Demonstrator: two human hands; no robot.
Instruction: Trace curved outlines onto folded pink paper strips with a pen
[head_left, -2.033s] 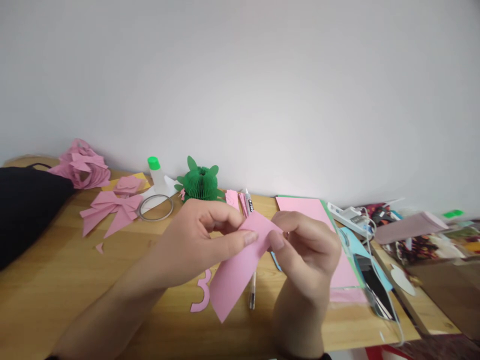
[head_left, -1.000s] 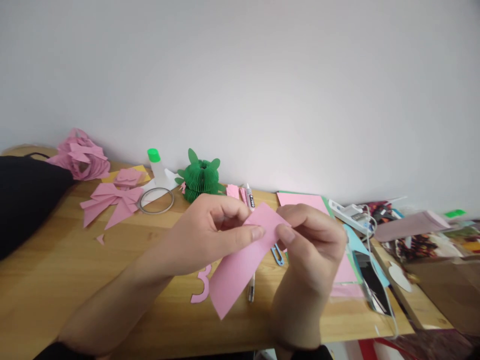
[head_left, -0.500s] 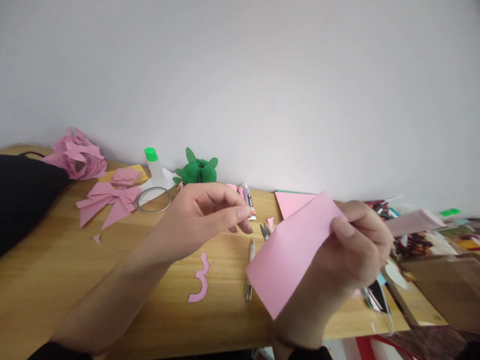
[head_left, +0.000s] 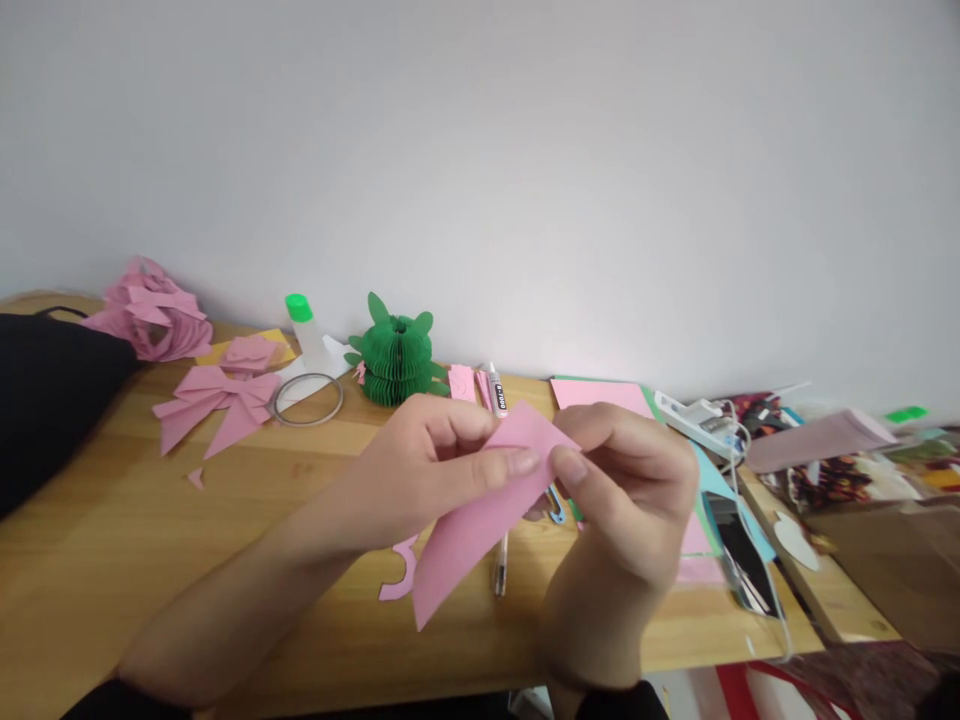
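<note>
Both hands pinch one piece of pink paper [head_left: 474,535] above the wooden table. My left hand [head_left: 420,470] is closed, its thumb pressed on the upper part of the sheet. My right hand [head_left: 637,490] is closed too, gripping the top right corner between thumb and fingers. The sheet tilts, its lower corner pointing down and left. Partly hidden below it lie a pink paper cut-out [head_left: 405,575] shaped like a 3 and a pen [head_left: 500,572]. A blue scissors handle [head_left: 555,505] shows between the hands.
A green honeycomb paper ball [head_left: 396,360], a glue bottle [head_left: 307,335], a tape ring [head_left: 307,400] and a pink paper bow [head_left: 217,400] stand or lie at the back left. A glue tube [head_left: 495,388] lies behind the hands. To the right are a power strip [head_left: 697,425] and a phone [head_left: 735,555].
My left hand has moved right and taken hold of the pink paper. My right hand has shifted left with it, and the sheet has turned and bent near its top.
</note>
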